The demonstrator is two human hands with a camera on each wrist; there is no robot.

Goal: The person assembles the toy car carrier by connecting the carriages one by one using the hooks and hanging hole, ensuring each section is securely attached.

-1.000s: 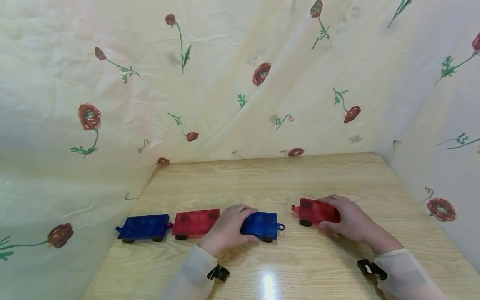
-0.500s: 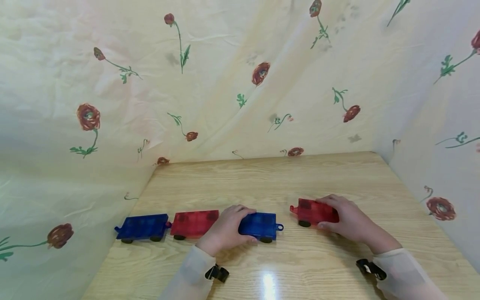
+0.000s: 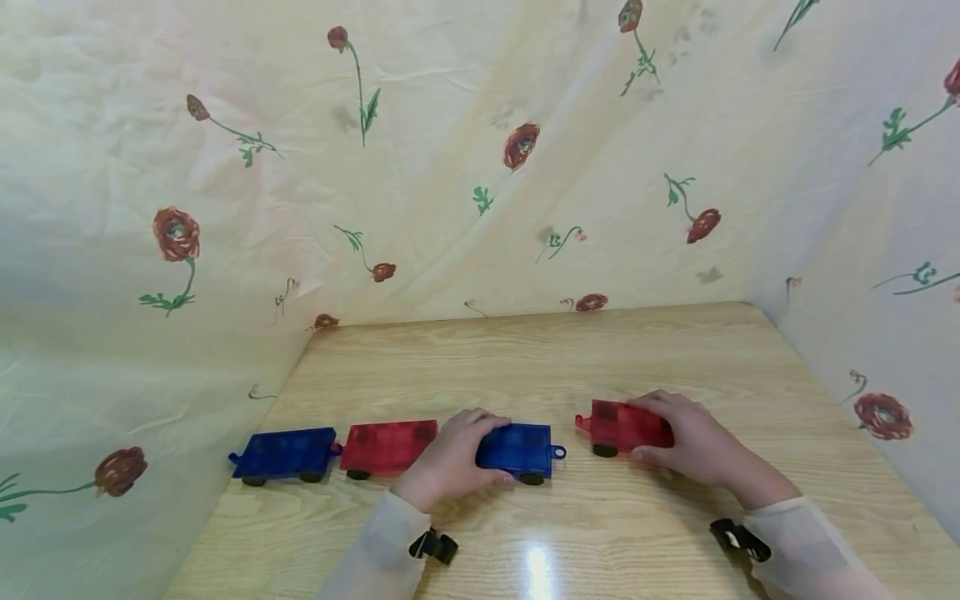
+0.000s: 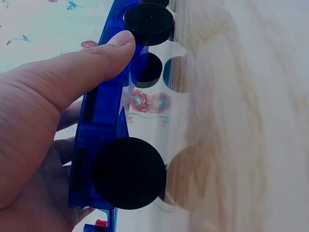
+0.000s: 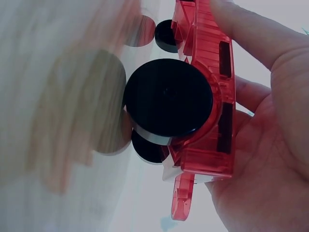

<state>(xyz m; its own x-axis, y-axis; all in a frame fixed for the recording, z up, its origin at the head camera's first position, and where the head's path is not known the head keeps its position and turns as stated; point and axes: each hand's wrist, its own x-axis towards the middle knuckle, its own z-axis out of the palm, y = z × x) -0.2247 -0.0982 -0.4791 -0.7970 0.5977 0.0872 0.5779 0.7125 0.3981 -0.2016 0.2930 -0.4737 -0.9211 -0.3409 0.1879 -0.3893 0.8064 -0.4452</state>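
My left hand (image 3: 453,460) grips a translucent blue toy train car (image 3: 525,448) across its sides, thumb on the near edge in the left wrist view. A blue ring sticks out from this car's right end. Further right, my right hand (image 3: 693,437) holds a red toy train car (image 3: 618,425) between thumb and fingers, its black wheels on the table. The red car's hook (image 3: 582,422) points left toward the blue ring, with a gap between them. In the right wrist view a red loop (image 5: 182,198) shows at that car's other end.
Left of my left hand stands another red train car (image 3: 390,446), joined by its hook to a blue car (image 3: 285,456) at the far left. The wooden table (image 3: 525,358) is bounded by a flowered cloth (image 3: 420,167) at the back and sides.
My right hand has moved the red train car slightly left and nearer, so the gap to the blue ring is smaller. My left hand stays on the blue car.
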